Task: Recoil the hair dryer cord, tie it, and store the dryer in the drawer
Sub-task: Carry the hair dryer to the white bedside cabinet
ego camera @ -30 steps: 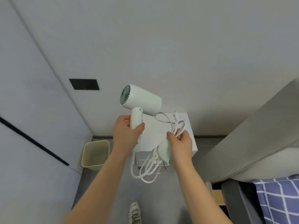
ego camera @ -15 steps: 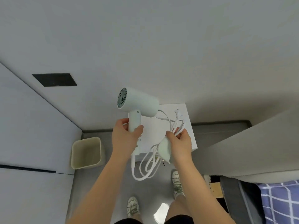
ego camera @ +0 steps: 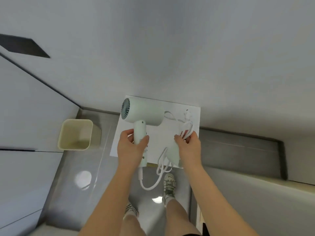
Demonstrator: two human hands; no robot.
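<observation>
Your left grip [ego camera: 131, 149] is curled round the handle of the hair dryer [ego camera: 144, 113], over the white tabletop [ego camera: 160, 133]; your right grip [ego camera: 188, 147] pinches the gathered cord [ego camera: 187, 127]. With no visible tie, the loops may spring loose if that pinch relaxes, and the hanging slack could snag.

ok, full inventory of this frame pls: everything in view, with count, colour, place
pale green plastic hair dryer: 1, pale green, held over the cabinet
white power cord: 1, white, loops bunched at the right hand, slack hanging below the dryer handle
pale green rounded attachment: 1, pale green, under the right palm; its kind is unclear
white flat-topped cabinet: 1, white, against the wall
beige square plastic bin: 1, beige, on the floor left of the cabinet
black rectangular wall panel: 1, black, upper left
pale lace-up shoes: 2, off-white, on the grey floor
left hand: 1, grips the dryer handle
right hand: 1, pinches the cord loops
</observation>
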